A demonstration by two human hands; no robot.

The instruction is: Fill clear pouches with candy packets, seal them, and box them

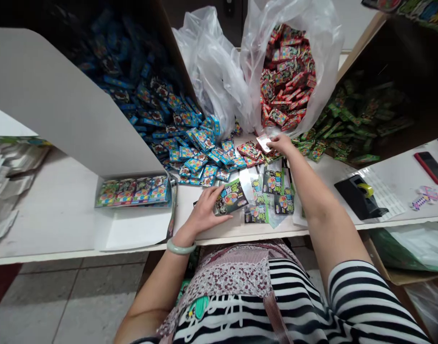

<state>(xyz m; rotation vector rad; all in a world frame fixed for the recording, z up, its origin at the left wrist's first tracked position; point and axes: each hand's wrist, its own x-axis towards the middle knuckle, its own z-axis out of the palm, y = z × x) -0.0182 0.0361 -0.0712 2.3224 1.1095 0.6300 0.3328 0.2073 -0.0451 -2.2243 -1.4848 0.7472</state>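
My left hand (206,210) is at the left end of a black-and-green printed packet (232,197), its fingers and thumb around that end. My right hand (281,144) pinches a small packet (264,143) with its whitish side up, just in front of the red packets. Between my hands lie several flat black printed pouches (273,181) and clear plastic sleeves, partly overlapping. Small blue packets (195,162) are heaped beyond my left hand. A few red packets (249,150) lie beside the small packet in my right hand.
A clear plastic bag (326,28) holds many red packets. Boxes on both sides spill blue packets and green packets (348,114). A display box (133,191) with packets stands at left. A tape dispenser (360,198) and a red-edged phone (432,167) lie at right.
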